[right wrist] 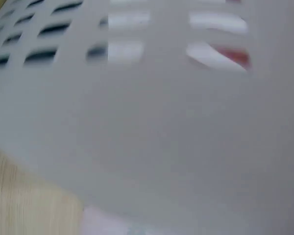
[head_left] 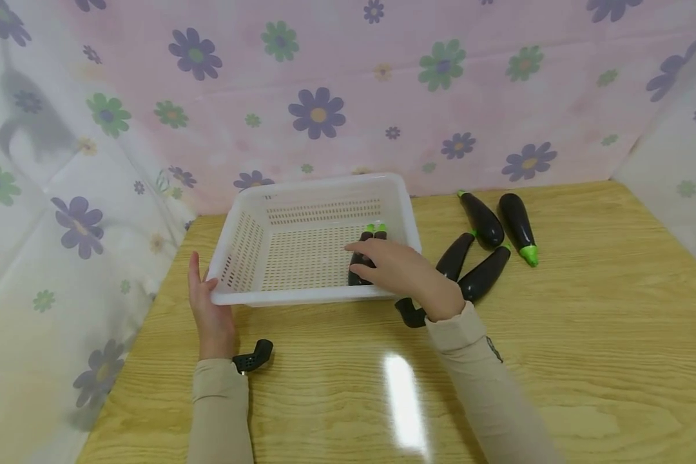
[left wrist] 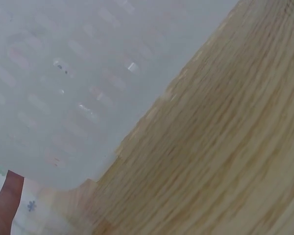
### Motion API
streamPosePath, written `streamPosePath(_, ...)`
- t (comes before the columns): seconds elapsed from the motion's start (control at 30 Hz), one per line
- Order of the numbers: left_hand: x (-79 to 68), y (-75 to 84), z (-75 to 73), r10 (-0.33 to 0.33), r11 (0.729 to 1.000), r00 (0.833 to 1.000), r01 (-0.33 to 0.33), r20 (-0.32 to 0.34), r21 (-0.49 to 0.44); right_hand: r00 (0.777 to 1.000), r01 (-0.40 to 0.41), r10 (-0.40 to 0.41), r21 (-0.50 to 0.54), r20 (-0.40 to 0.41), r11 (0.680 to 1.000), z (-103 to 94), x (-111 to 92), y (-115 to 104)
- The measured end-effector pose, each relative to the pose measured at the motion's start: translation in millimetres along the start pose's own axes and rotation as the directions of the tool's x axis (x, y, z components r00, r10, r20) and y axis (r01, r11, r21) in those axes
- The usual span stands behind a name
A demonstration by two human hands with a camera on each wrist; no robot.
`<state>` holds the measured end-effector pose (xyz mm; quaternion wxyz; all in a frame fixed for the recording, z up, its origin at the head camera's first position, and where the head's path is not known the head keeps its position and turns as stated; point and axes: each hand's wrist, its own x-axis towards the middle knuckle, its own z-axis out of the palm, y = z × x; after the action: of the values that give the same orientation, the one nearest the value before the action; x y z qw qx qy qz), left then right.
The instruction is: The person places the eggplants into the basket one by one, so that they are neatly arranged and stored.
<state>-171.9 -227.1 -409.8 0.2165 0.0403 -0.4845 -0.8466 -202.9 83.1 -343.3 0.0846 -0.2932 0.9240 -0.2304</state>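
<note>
On the wood-grain worktop [head_left: 325,399], the person's left hand [head_left: 210,314] has its grip on the front-left corner of a white rectangular perforated plastic basket [head_left: 301,296] near the back edge. The right hand [head_left: 393,265], its grip loosely spread, is over two glossy dark-purple, green-stemmed eggplants [head_left: 359,259] inside; four similar loose eggplants [head_left: 517,222] lie rightward, toward the worktop's back edge.

bare left hand [head_left: 211,319]: gripping, thumb [head_left: 209,285] crooking inward, one finger [head_left: 194,267] pointing up
bare right hand [head_left: 397,267]: facing palm-down, fingers [head_left: 357,246] pointing left
beige-sleeved left arm [head_left: 220,412]: pointing ahead
beige-sleeved right arm [head_left: 484,380]: slanting inward
</note>
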Motion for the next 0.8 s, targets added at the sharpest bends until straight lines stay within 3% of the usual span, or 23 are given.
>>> streamPosePath(0.23,-0.7,0.6,-0.4,-0.023,1.0,1.0,0.023,0.017,0.007,0.996,0.024,-0.026,-0.023,-0.088,0.999,-8.6,-14.1,9.9)
streamPosePath(0.43,-0.4,0.0,-2.1,-0.044,0.999,0.995,0.045,0.09,-0.006,0.991,0.045,-0.034,0.083,-0.131,0.996,-19.2,-26.6,20.2)
streamPosePath(0.57,1.8,-2.6,-2.9,-0.044,0.998,0.994,0.049,0.1,-0.044,0.981,0.068,-0.043,0.131,-0.187,0.989,-31.8,-31.9,25.3)
streamPosePath(0.8,4.1,-5.4,-7.8,-0.044,0.994,0.991,0.056,0.123,-0.092,0.961,-0.009,0.045,0.13,-0.273,0.991,-43.6,-41.6,42.6)
